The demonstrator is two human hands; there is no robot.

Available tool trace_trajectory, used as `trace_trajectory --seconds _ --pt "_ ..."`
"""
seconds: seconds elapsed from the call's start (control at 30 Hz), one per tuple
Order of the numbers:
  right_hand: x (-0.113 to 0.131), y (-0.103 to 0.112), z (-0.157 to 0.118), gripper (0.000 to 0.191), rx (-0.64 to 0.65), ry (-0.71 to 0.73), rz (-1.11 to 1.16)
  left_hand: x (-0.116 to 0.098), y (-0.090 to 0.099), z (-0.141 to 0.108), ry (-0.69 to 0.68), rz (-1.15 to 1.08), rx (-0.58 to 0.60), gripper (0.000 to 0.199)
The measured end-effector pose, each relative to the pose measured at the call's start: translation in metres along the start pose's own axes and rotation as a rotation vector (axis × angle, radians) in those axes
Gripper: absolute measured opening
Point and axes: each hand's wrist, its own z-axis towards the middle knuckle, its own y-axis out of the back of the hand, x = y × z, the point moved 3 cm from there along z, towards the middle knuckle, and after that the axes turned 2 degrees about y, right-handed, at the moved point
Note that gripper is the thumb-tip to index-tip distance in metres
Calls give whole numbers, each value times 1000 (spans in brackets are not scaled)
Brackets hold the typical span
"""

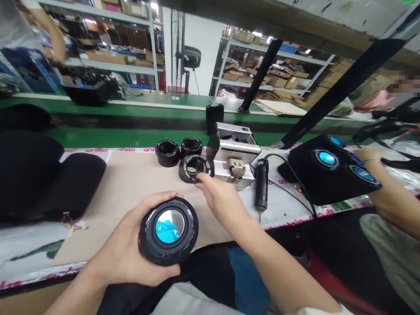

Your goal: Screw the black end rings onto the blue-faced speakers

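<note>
Speaker unit (168, 232) sits in L hand (124, 251), held low above near edge of cardboard sheet (131, 197) on desk. Head view: black body, silver dome (173, 218) facing up, blue film (165, 232) over only part of dome. L thumb lies on unit's rim; other L fingers curl under it, mostly hidden, so can't tell if spread or together. R hand (220, 199) reaches fwd, fingers (201, 177) close together, tips on lower edge of tilted black rubber ring (193, 169); can't tell if pinching or only touching. Two more rings, first ring (167, 153) and second ring (191, 146), stand just behind it near far edge, untouched. Can't tell if unit's black body already has such a ring on it. Silver metal case (232, 153) w/ latch is just R of rings, electric screwdriver (261, 188) lies beside it w/ black cable. Near far R corner, black holder (305, 188) carries several blue-faced units, w/ co-worker's hand (370, 155) just beside it. Black foam pads (49, 175) line L edge.
</note>
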Motion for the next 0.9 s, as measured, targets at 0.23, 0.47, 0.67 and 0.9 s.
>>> trace_trajectory --seconds 0.23,0.47,0.67,0.9 --pt "-14 -18 -71 8 85 44 -81 -4 -2 0 -4 -17 16 103" --pt "-60 -7 -57 25 21 234 94 -3 3 2 12 -61 37 100" --pt "-53 20 -64 9 -240 261 358 -8 2 0 105 -44 100 102" --pt "42 79 -67 17 -253 548 475 -14 0 2 167 -202 108 94"
